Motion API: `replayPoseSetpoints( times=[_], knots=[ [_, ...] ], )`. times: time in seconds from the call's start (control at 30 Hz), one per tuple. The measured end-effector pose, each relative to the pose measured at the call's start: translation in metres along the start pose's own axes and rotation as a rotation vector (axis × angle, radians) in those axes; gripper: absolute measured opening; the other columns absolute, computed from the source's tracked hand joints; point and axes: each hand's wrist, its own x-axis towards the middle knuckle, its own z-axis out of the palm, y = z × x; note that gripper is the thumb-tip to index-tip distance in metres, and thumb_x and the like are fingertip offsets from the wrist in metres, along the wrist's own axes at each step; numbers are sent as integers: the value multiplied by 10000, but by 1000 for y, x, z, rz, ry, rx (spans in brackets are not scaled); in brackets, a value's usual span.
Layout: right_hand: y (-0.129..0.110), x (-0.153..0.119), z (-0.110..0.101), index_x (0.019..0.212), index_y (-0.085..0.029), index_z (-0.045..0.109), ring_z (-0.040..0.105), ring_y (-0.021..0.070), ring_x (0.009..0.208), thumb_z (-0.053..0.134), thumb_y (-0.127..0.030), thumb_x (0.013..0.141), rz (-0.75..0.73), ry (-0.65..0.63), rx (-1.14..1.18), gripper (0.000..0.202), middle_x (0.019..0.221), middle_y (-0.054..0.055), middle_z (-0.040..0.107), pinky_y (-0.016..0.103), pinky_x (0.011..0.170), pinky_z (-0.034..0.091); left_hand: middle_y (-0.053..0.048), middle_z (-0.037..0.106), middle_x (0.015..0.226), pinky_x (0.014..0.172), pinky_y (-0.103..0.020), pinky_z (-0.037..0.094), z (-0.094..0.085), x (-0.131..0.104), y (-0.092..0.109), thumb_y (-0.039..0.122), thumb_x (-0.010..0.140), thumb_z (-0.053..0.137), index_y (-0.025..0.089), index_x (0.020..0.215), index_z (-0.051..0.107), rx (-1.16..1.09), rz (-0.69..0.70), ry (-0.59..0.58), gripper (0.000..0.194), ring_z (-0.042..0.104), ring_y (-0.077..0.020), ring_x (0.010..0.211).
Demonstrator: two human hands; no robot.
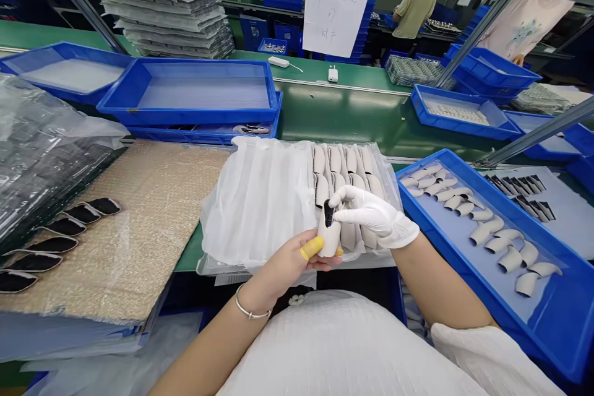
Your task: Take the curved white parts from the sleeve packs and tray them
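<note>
My left hand [297, 253], with yellow finger cots on its thumb and a finger, grips a cream-coloured curved shell piece [330, 238] from below. At the shell's top, dark black shows in its opening; whether this is an insert or the inside, I cannot tell. My right hand [371, 213], in a white glove, has thumb and forefinger closed at that upper end. Behind them, rows of similar cream shells [335, 159] stand in a clear plastic tray [387, 182]. White soft sheeting [260, 198] covers the tray's left part.
A blue bin [563, 315] with several cream shells lies at right. Several black-faced pieces [58, 227] rest on a bubble-wrapped stack [153, 216] at left. Blue bins [185, 116] stand behind, near stacked trays [162, 6]. A paper sign [341, 0] hangs ahead; a person [414, 9] stands beyond.
</note>
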Motion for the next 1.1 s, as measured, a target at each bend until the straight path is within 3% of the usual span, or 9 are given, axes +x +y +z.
replayPoseSetpoints(
  times=[0.3,0.5,0.63,0.73,0.9,1.0,1.1],
  knots=[
    [-5,-4,6,997,-195,616,600,194,955,745,-373,861,-20,12,-5,259,1010,42,618,393,908,489,-116,739,1060,843,-331,565,3,3,2,579,880,647,146,1041,680,65,6,-19,464,731,-223,913],
    [-5,-8,19,1058,-207,600,614,234,1005,802,-446,795,-50,95,-302,409,1074,63,618,410,910,514,-74,732,940,829,-360,575,6,5,2,585,819,706,159,955,661,47,21,53,449,718,-215,834],
    [-8,-8,22,1030,-213,597,637,221,995,581,-419,970,-150,214,-278,216,1035,65,645,412,923,529,-84,725,946,820,-359,569,6,6,1,638,818,675,157,951,654,50,33,56,499,714,-214,819],
    [-13,-11,20,1158,-211,600,613,264,1122,590,-453,965,-261,330,-475,310,1139,107,640,471,1017,492,-84,719,939,810,-359,556,6,7,1,649,799,681,158,939,647,73,31,74,512,707,-217,807],
    [-15,-17,24,1458,-202,471,471,406,1351,737,-705,751,-363,59,-884,908,1480,205,457,582,1068,456,-17,642,746,710,-304,476,6,11,4,623,809,654,172,798,595,190,92,109,454,602,-179,717],
    [-11,-17,32,1417,-162,509,457,431,1361,733,-720,738,-370,21,-977,907,1494,239,435,605,1065,454,25,552,677,624,-267,388,6,13,5,629,797,660,174,777,576,240,135,151,463,481,-137,643],
    [-10,-13,34,1343,-159,552,489,418,1335,777,-604,750,-357,41,-964,775,1482,234,442,595,1068,455,28,551,687,633,-264,383,7,11,8,623,793,689,168,783,589,210,128,163,466,472,-129,652]
  ],
)
